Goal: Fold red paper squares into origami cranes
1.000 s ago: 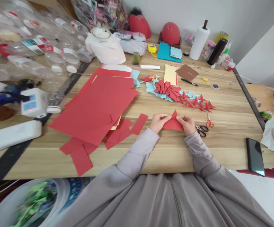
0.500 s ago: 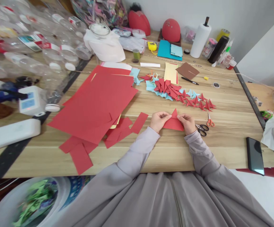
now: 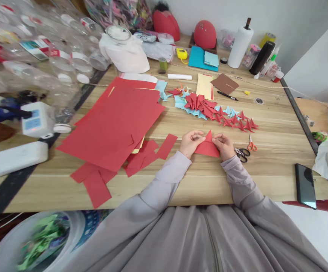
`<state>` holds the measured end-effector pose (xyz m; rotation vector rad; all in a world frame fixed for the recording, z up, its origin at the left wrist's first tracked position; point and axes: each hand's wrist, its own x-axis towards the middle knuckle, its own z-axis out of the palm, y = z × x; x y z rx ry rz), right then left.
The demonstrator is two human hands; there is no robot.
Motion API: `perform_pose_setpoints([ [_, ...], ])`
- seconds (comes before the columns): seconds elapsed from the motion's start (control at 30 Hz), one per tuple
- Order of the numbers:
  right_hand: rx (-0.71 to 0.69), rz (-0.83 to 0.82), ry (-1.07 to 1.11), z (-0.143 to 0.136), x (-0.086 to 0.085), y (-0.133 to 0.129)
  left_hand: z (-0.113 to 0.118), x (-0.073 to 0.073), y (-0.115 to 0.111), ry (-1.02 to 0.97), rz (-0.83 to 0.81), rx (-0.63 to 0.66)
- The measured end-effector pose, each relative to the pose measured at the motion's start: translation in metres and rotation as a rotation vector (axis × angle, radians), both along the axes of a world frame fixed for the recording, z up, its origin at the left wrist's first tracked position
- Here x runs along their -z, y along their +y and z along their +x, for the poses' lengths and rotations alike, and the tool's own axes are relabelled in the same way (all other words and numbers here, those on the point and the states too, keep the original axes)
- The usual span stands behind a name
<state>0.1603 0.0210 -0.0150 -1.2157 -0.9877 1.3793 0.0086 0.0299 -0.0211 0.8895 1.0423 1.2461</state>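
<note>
in the head view, the left hand (image 3: 191, 143) and the right hand (image 3: 223, 147) are gripping a folded red paper (image 3: 207, 149) between thumb and fingers, one at each side. the paper is sitting directly between them, over the near part of the counter (image 3: 209, 181), so neither hand is standing out as the nearer. its pointed tip is facing far, its wide edge is facing near, toward the person, and a fold line is running left to right between the thumbs. the hands are covering its sides, leaving the longer axis uncertain. black-handled scissors (image 3: 239, 152) are lying just right of the right hand, a red strip (image 3: 167, 146) is lying left of the left hand, and folded red and blue pieces (image 3: 234, 120) are resting on the far side
</note>
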Motion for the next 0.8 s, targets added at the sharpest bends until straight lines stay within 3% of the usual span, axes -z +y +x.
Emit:
perform_pose_setpoints([
  [0.43, 0.002, 0.029, -0.004, 0.0008, -0.0009, 0.0, 0.0001, -0.0007, 0.0024, -0.079, -0.075, -0.032],
  [0.8, 0.003, 0.036, 0.001, 0.0001, -0.0019, -0.0004, -0.0002, -0.0041, 0.001, -0.082, -0.108, 0.027],
])
